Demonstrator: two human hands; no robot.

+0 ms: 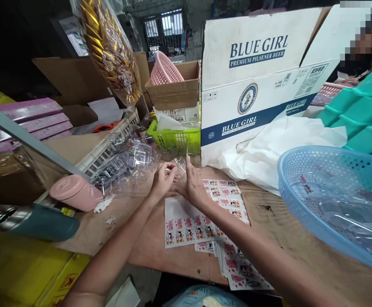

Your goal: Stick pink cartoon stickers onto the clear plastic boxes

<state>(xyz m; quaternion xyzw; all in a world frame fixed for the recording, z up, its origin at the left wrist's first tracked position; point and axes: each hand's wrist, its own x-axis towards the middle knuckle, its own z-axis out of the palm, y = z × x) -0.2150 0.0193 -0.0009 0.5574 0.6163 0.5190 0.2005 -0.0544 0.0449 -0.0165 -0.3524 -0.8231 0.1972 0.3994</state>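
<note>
A small clear plastic box [180, 165] stands between my two hands over the table. My left hand [164, 179] is closed, with its fingers curled at the left side of the box. My right hand [193, 183] is held on edge at the right side of the box, its fingers stretched out and its thumb hidden. Beneath my hands lies a sheet of stickers [189, 232] with cartoon animals and pink print, partly bare of stickers. More sticker sheets [250, 277] are piled under my right forearm.
Clear plastic boxes [138, 155] are heaped at the left. A pink cup [75, 192] and a teal flask [45, 222] lie beside them. A blue basket [288, 183] holds clear boxes at the right. Behind stand a green basket [176, 138] and a beer carton [224, 102].
</note>
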